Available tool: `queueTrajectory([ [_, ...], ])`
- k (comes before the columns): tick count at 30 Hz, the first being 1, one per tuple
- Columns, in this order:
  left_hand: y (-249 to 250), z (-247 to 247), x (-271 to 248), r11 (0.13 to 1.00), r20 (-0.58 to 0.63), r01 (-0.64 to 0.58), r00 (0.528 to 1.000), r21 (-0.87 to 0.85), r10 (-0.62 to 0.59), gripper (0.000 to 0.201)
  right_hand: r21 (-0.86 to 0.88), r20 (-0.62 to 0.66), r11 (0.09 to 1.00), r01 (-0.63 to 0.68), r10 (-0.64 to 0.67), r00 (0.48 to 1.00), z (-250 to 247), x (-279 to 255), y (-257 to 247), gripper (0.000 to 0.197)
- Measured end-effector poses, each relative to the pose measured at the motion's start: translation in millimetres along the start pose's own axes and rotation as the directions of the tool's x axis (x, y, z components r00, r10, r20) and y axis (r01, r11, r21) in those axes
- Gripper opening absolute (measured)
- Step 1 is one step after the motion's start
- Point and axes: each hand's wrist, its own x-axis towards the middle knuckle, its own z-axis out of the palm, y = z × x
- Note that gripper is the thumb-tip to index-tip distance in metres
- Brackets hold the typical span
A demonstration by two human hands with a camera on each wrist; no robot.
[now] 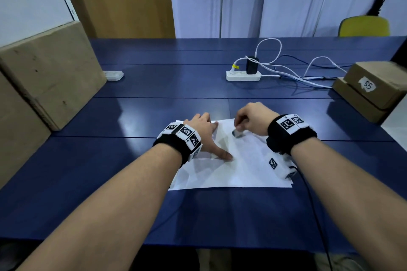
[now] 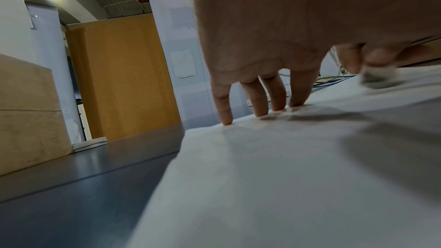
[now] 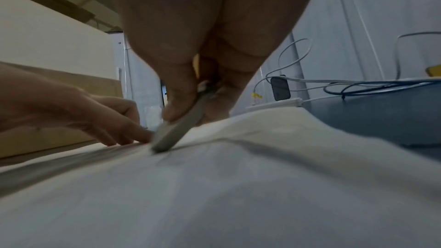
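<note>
- The left hand (image 1: 201, 130) lies on the white sheet of paper (image 1: 231, 174) with its fingers straight and spread. It holds nothing and only presses the sheet down.
- In the left wrist view four fingertips (image 2: 260, 108) touch the paper near its far left edge. In the head view the thumb is stretched to the side and its tip is also on the sheet.
- The right hand (image 1: 253, 116) is closed around a small eraser (image 1: 237, 134) and pinches it between the thumb and the curled fingers.
- The eraser is a whitish block with a grey, dirty end. It is tilted, and its lower end touches the paper in the far half of the sheet, just to the right of the left hand's fingers.
- In the right wrist view the eraser is very close to the left fingertips, but it is not possible to tell if they touch.
- The paper lies flat on the dark blue table (image 1: 154, 86), in front of the person and near the front edge. The edges of more sheets show under it.
- Each wrist wears a black band with black-and-white marker squares.
- Farther back on the table there is a white power strip (image 1: 243, 75) with a black charger (image 1: 251, 65) plugged in, and white cables (image 1: 279, 50) run from it to the right.
- A brown cardboard box (image 1: 378, 81) with a label "55" stands at the right edge of the table.
- A large cardboard sheet (image 1: 50, 72) leans at the left side.
- A yellow chair (image 1: 364, 26) is behind the table.
</note>
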Motion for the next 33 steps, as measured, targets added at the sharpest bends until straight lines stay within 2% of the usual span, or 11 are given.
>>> queueTrajectory([
  [3, 0, 0, 0, 1.0, 0.01, 0.009, 1.0, -0.001, -0.009, 0.126, -0.037, 0.111, 0.998, 0.042, -0.037, 0.993, 5, -5, -8, 0.007],
  [6, 1, -1, 0, 1.0, 0.014, 0.006, 1.0, 0.006, -0.007, 0.124, -0.099, -0.025, 0.995, 0.002, -0.005, 1.0, 8, 5, -13, 0.008],
  [8, 1, -1, 0, 1.0, 0.011, 0.005, 1.0, 0.007, -0.005, 0.123, -0.102, -0.052, 0.995, -0.018, 0.012, 0.999, 8, 8, -15, 0.008],
  [12, 0, 0, 0, 1.0, 0.009, 0.011, 1.0, 0.003, -0.011, 0.124, -0.015, 0.126, 1.0, 0.023, -0.021, 0.992, 6, -2, -13, 0.012],
  [17, 0, 0, 1, 1.0, 0.02, 0.001, 1.0, 0.003, -0.001, 0.127, -0.087, -0.051, 0.996, -0.03, 0.025, 0.998, 6, 6, -12, 0.01],
  [19, 0, 0, 1, 1.0, 0.011, -0.001, 1.0, 0.007, 0.001, 0.126, -0.036, 0.019, 0.999, -0.001, 0.002, 1.0, 5, 4, -12, 0.004],
  [22, 0, 1, 1, 1.0, 0.011, 0.008, 1.0, 0.017, -0.008, 0.127, 0.02, 0.173, 0.999, 0.027, -0.03, 0.984, 6, -2, -10, 0.009],
  [25, 0, 0, 1, 1.0, 0.019, 0.0, 1.0, 0.015, -0.001, 0.125, -0.051, 0.013, 0.999, 0.002, -0.001, 1.0, 7, 6, -10, 0.003],
  [27, 1, 0, 2, 1.0, 0.012, -0.004, 1.0, 0.018, 0.004, 0.124, -0.075, -0.071, 0.997, -0.008, 0.003, 0.997, 5, 9, -11, 0.008],
  [31, 0, 1, 2, 1.0, 0.007, 0.003, 1.0, 0.016, -0.003, 0.125, 0.03, 0.107, 1.0, 0.003, -0.007, 0.994, 5, 1, -5, 0.009],
  [33, 0, 1, 1, 1.0, 0.005, 0.004, 1.0, 0.016, -0.005, 0.127, 0.014, 0.115, 1.0, -0.017, 0.015, 0.993, 6, 0, -5, 0.008],
])
